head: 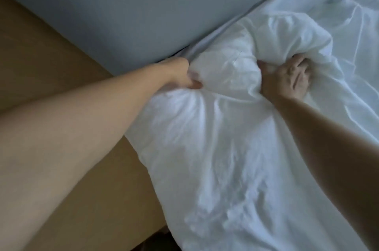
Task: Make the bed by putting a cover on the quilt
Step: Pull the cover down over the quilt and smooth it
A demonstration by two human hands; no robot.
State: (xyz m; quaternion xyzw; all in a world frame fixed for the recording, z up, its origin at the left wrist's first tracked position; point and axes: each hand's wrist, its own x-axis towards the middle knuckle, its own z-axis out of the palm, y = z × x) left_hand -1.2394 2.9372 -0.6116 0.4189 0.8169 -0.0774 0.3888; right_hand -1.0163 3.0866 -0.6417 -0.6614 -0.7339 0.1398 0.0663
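L hand (pixel 185 79): fingers curled tight, pinching a bunch of white cover (pixel 215 148) at its corner, close to the grey wall (pixel 123 14). R hand (pixel 287 81): fingers dug in, gripping a puffed fold of the same fabric, near L hand. Cover lies rumpled on bed (pixel 297 4), under & between both hands. 2 hands, 1 cover; can't tell quilt from cover. Tan surface (pixel 51 45) at left.

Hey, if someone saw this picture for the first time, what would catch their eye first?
Rumpled white bedding fills the centre and right, bunched into a mound between two bare arms. The left grip holds its edge beside the grey wall, and the right grip clutches a bunched fold further right.
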